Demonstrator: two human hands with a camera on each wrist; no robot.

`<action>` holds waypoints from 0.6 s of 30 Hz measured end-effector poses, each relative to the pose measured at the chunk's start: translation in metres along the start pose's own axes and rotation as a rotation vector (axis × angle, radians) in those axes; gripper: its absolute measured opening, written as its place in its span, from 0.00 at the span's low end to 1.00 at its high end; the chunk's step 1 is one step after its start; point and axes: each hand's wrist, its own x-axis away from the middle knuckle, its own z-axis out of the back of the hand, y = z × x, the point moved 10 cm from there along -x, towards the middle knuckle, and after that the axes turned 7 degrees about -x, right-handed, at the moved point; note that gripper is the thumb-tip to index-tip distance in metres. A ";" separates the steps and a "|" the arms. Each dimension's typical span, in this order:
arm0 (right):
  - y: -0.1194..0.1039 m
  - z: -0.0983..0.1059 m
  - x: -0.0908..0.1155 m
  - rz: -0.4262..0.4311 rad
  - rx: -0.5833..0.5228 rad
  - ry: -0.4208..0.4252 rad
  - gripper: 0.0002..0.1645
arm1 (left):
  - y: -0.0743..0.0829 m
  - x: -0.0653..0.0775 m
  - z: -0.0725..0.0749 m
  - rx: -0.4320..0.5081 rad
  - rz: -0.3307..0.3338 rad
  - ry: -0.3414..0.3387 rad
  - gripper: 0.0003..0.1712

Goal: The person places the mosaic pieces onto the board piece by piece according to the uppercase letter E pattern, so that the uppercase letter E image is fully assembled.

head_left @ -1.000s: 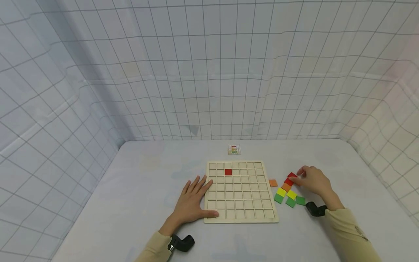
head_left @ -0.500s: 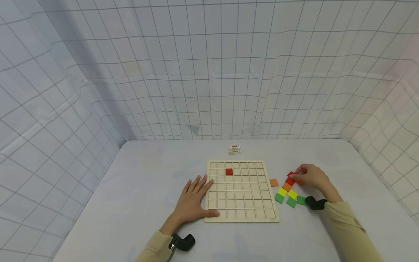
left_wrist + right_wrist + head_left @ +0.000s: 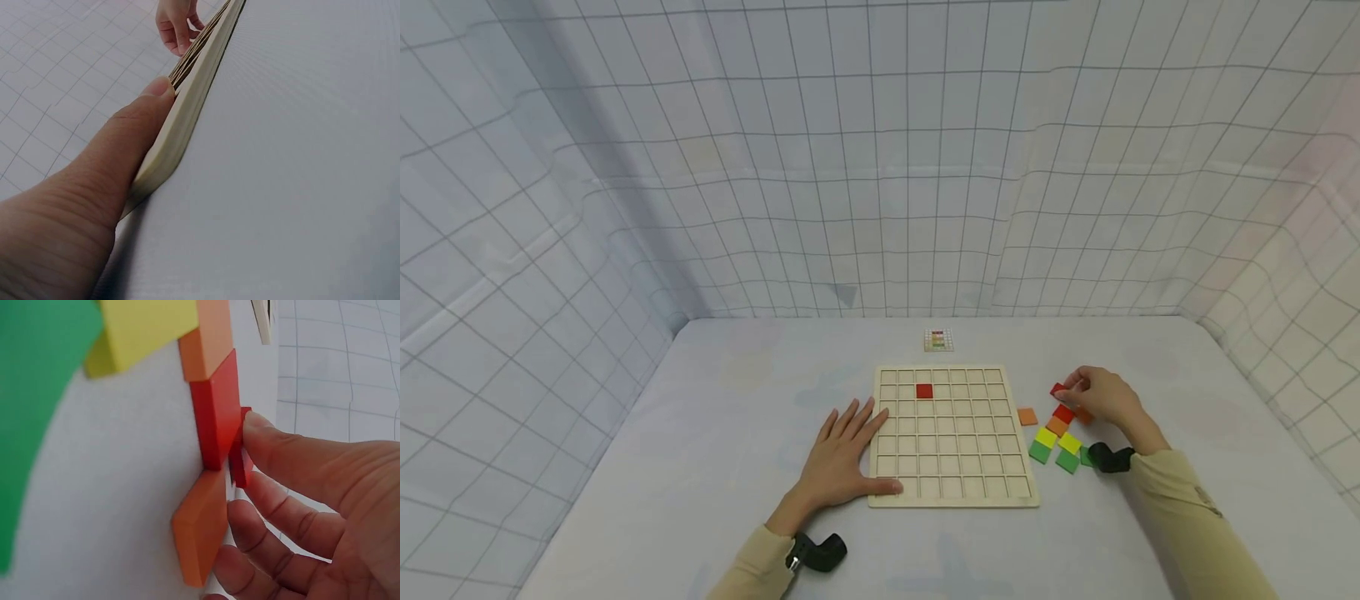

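In the head view my left hand (image 3: pixel 838 467) lies with spread, straight fingers over the left edge of a pale wooden grid board (image 3: pixel 955 503). Its thumb (image 3: pixel 131 131) presses the board's near corner area in the left wrist view. One red square tile (image 3: pixel 924 391) sits in a cell of the board's second row from the back. Right of the board, my right hand (image 3: pixel 1108 396) pinches another red tile (image 3: pixel 240 472) between thumb and fingers. Beside it lie a third red tile (image 3: pixel 219 419) and an orange tile (image 3: pixel 203 528).
Several more tiles lie right of the board: orange ones (image 3: pixel 1027 417), yellow ones (image 3: pixel 1070 442) and green ones (image 3: pixel 1067 462). A small card with a coloured grid pattern (image 3: pixel 938 340) lies behind the board. Grid-patterned curtains (image 3: pixel 850 167) surround the white table (image 3: pixel 760 400).
My right hand has drawn the pinched red tile away from the other tiles, back and slightly left. An orange tile now shows beneath the hand. My left hand keeps its place on the board.
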 end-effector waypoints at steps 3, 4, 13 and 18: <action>-0.002 -0.001 0.001 0.016 0.009 -0.003 0.22 | 0.000 -0.001 -0.001 -0.002 0.001 -0.003 0.62; -0.003 -0.002 0.002 0.020 0.010 -0.006 0.23 | 0.000 -0.001 0.000 -0.001 0.001 -0.003 0.62; -0.010 -0.005 0.002 0.048 0.025 -0.013 0.19 | 0.001 -0.001 0.001 0.004 -0.004 0.006 0.62; -0.018 -0.005 0.005 0.071 0.038 0.020 0.17 | 0.001 -0.001 0.000 0.003 -0.008 0.008 0.62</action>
